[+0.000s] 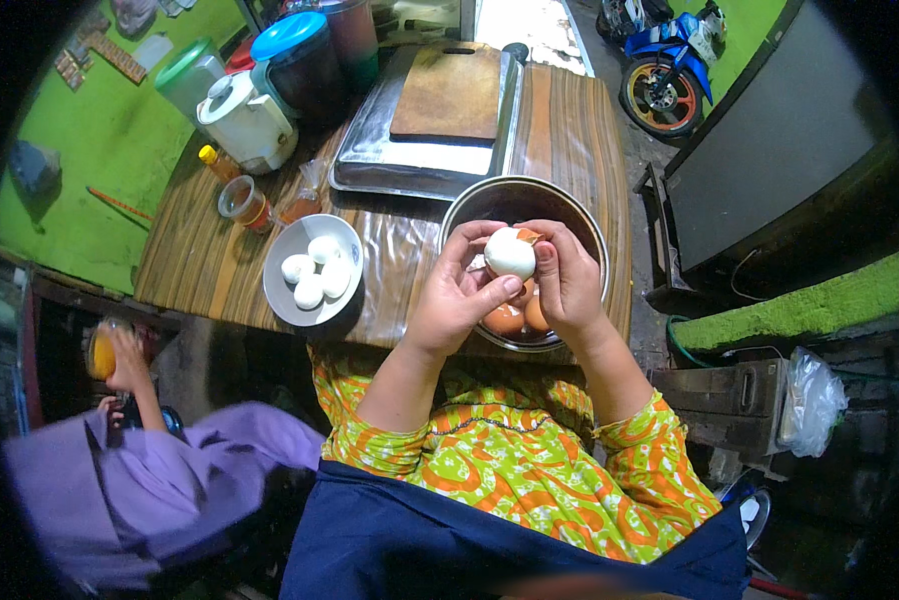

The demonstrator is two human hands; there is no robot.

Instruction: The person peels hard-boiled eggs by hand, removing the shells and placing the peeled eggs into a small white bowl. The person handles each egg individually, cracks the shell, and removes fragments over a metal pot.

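Over a metal pot (453, 205) I hold a mostly peeled boiled egg (509, 256), white and smooth. My left hand (451, 300) cups it from the left, thumb along its lower side. The fingers of my right hand (571, 285) are closed at its upper right, where a bit of brown shell (528, 236) shows. Brown unpeeled eggs (504, 319) lie inside the pot below my hands; part of the pot's inside is hidden. To the left, a white bowl (287, 238) holds several peeled eggs (321, 273).
A metal tray (369, 160) with a wooden cutting board (447, 95) lies behind. Jugs (299, 60), a white kettle (249, 125) and a plastic cup (244, 203) stand at the back left. Beside me at the left, another person's hand (124, 360) holds an orange-filled container (101, 352).
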